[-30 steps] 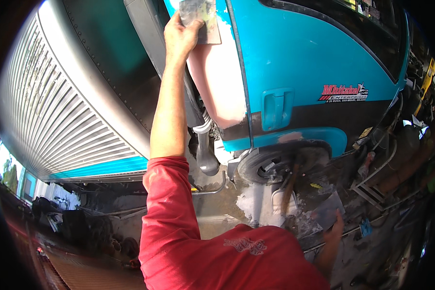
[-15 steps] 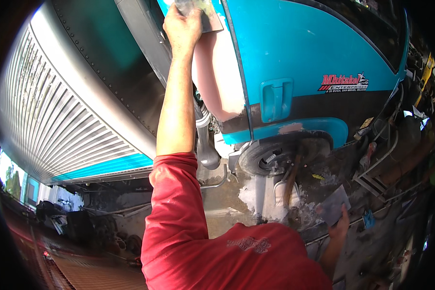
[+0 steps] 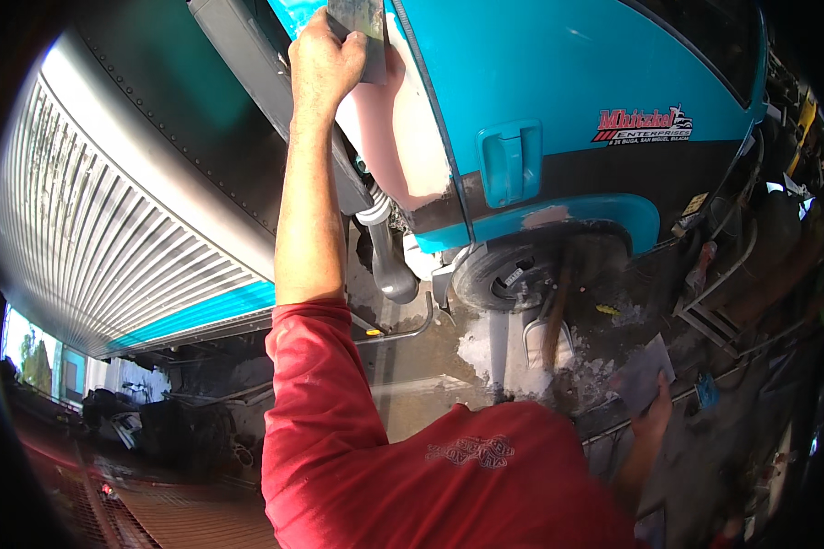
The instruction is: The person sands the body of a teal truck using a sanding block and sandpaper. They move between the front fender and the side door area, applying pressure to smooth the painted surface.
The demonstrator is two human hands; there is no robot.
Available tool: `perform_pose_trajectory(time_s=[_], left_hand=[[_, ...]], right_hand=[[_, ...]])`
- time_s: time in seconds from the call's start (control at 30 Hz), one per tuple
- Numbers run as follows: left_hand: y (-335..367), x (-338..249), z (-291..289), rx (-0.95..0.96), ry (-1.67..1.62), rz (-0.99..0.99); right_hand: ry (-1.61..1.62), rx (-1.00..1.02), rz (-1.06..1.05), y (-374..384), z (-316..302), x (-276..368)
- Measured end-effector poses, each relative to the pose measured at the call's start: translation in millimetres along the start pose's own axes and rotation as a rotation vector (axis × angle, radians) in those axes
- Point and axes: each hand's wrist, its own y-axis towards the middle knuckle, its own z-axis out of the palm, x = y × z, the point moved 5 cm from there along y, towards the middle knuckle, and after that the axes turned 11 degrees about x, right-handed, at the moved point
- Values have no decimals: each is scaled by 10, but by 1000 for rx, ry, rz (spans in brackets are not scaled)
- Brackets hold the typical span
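Note:
My left hand is raised at the top, gripping a flat metal spreader against the corner of a teal truck cab. Smooth pale-pink filler covers that corner panel below the blade, running down beside a dark vertical seam. Low on the right, my right hand grips a flat grey plate by its edge, away from the cab. What lies on the plate is too dim to make out.
Right of the seam is the teal door with its recessed handle. A wheel sits beneath the arch. To the left stands a ribbed metal cargo body. A metal frame and clutter are at right.
My left hand and the spreader have slid down the filled panel, away from the seam. The whole view has shifted slightly. My right hand still holds the plate low.

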Motion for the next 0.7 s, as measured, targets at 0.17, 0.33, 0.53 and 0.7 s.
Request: perform_pose_trajectory(time_s=[0.17,0.33,0.53,0.7], left_hand=[[-131,109,145,107,-15,-41],[-405,54,320,27,-20,95],[-736,113,551,71,-64,57],[-1049,221,849,110,-122,31]], right_hand=[[-36,-6,19,90,-2,23],[15,84,100,273,76,-12],[-107,146,53,345,32,-60],[75,127,138,326,-25,-120]])
